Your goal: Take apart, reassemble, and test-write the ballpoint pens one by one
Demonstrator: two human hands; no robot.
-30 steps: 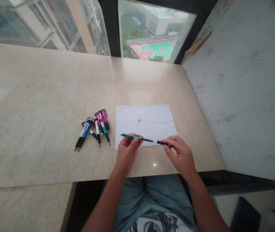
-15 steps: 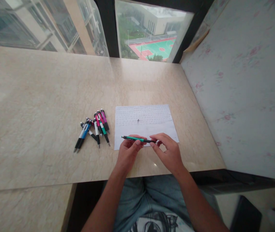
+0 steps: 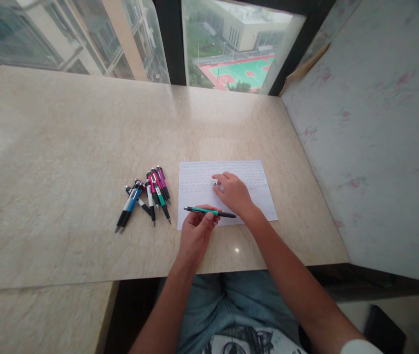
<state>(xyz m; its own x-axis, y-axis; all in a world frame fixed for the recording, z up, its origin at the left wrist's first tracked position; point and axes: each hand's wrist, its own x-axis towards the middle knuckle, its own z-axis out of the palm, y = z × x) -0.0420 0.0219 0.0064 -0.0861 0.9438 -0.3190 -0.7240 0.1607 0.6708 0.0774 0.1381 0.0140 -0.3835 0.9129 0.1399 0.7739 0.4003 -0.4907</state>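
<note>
Seen from my head camera, my left hand (image 3: 196, 231) holds a green-and-black pen (image 3: 217, 213) at the lower centre of the frame, thumb and fingers clamped on its barrel, the black grip pointing right. Just above, my right hand (image 3: 234, 193) reaches over a sheet of paper (image 3: 252, 172), thumb and forefinger apart around a small dark piece (image 3: 215, 184); whether they touch it, I cannot tell. Left of centre, more pens (image 3: 132, 202) lie bunched on the pale tabletop (image 3: 65, 196). A sports court (image 3: 246, 73) shows through the window, top centre.
</note>
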